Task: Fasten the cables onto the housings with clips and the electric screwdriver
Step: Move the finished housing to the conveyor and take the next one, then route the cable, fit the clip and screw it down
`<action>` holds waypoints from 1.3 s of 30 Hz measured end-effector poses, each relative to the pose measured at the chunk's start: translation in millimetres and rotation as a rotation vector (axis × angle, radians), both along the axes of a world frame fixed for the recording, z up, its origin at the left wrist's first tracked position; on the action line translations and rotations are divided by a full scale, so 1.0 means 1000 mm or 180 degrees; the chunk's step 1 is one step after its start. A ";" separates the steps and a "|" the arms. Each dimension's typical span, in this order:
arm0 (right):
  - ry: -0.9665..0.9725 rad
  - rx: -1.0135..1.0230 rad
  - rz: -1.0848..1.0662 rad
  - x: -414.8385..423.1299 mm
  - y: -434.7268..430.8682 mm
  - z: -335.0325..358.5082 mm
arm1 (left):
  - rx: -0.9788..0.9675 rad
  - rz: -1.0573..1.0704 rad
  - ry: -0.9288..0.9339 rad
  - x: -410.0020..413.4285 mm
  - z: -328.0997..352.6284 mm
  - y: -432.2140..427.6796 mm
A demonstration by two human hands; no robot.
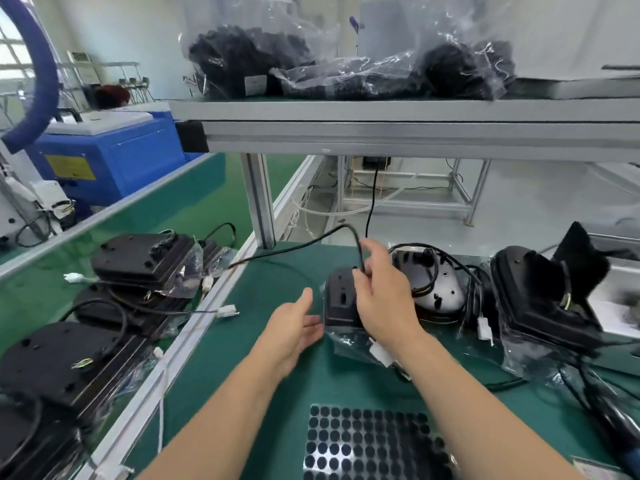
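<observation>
on the far left a blue box-shaped machine (114, 157) stands behind a green conveyor belt (194, 202). flat black plastic housings (138, 261) lie stacked on the belt, with cables and white connectors trailing from them. right of the belt's aluminium rail lies the green work mat (270, 282). the left hand (294, 330) hovers over the mat with fingers straight and loosely spread, palm turned to the right, holding nothing. it is just beside a small black plastic housing (341, 303); whether its fingertips touch the housing cannot be told. this housing sits mid-mat, partly on a clear plastic bag. the right hand (384, 299) lies over its right side, fingers curled round a thin black cable (294, 249) at the housing's top. the cable arches up and runs off to the left across the mat. near the front edge lies a sheet of round black pads (367, 445). right of the hand sits a silver-grey rounded housing (438, 292) with black wires looped on it, then a bigger black housing in clear wrap (540, 306). overhead, an aluminium shelf (381, 112) carries clear bags of black parts (249, 57).
</observation>
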State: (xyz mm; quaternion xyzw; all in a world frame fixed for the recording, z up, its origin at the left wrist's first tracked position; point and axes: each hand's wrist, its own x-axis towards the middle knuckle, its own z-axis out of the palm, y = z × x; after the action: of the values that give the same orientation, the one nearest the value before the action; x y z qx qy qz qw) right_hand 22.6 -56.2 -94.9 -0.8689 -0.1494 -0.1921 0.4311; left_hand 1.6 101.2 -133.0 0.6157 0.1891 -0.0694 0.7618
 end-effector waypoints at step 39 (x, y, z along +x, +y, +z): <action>0.1592 -0.0571 0.0433 -0.183 -0.112 -0.038 | 0.5526 -0.1815 -0.0496 -0.167 0.023 -0.004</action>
State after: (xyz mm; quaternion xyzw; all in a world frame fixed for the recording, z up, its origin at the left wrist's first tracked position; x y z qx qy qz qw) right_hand -160.3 -167.8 -133.2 -0.9120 -0.1128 0.0719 0.3878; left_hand -165.2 97.5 -109.8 0.9983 -0.0362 -0.0466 -0.0036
